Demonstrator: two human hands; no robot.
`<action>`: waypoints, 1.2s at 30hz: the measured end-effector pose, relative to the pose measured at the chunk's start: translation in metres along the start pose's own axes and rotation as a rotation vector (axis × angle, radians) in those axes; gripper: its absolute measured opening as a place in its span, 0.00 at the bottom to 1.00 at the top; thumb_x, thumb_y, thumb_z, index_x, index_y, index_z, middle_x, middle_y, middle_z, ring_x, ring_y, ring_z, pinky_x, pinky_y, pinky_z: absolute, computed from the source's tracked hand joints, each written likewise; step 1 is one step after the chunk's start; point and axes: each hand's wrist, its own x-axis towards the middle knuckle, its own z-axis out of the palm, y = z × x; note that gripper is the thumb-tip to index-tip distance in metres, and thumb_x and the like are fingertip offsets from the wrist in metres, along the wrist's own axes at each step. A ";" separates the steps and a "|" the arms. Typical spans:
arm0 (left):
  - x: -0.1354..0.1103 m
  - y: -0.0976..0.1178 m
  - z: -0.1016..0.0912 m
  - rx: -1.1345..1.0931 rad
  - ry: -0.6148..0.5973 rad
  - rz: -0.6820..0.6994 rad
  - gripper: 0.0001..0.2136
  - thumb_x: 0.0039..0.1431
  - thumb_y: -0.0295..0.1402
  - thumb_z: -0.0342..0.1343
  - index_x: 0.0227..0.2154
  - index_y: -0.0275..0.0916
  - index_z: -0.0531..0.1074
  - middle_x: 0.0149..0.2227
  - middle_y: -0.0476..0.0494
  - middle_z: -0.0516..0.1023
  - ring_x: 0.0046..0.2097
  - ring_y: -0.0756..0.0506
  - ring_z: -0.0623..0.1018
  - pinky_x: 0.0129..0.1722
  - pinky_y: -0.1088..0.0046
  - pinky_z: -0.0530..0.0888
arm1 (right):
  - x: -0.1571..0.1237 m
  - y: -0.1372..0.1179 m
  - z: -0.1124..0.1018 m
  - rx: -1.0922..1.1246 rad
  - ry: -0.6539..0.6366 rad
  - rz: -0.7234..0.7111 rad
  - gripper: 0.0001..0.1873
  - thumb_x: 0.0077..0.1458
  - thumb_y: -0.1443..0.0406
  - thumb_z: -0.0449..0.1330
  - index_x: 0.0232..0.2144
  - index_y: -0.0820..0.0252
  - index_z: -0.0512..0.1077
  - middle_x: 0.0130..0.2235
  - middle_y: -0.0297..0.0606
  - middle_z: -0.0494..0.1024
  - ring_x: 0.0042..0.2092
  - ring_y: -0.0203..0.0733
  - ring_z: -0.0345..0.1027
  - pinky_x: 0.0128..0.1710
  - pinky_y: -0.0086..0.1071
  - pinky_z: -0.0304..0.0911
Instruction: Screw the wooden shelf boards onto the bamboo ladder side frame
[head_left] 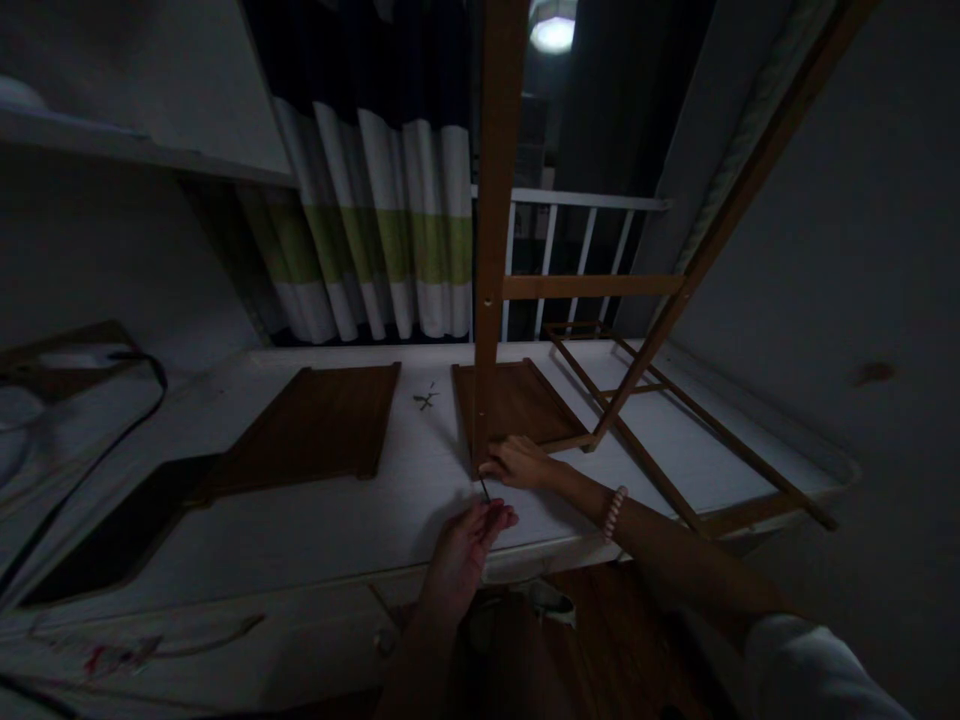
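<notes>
A wooden frame [491, 250] stands upright on the white tabletop, its near post meeting a brown wooden panel [517, 395] that lies flat. My right hand [519, 463], with a beaded bracelet on the wrist, is closed round the foot of this post. Just below it, my left hand [469, 545] is palm up, fingers bent at the lower end of a thin dark rod [485, 488]. The rod's upper end reaches the post's foot; its exact kind is too dim to tell.
Left of the post lie small loose pieces [425, 400] and another brown panel [315, 425]. A second wooden frame [649, 455] lies at the right. A black cable [97, 460] crosses the left side. Striped curtains [382, 220] hang behind the table.
</notes>
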 end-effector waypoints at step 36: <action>0.008 0.003 0.001 0.118 -0.093 0.002 0.05 0.47 0.24 0.50 0.26 0.30 0.71 0.29 0.38 0.77 0.34 0.45 0.76 0.38 0.72 0.72 | 0.000 -0.001 -0.002 0.004 0.006 0.010 0.18 0.55 0.56 0.43 0.36 0.62 0.66 0.33 0.43 0.74 0.37 0.40 0.67 0.31 0.27 0.54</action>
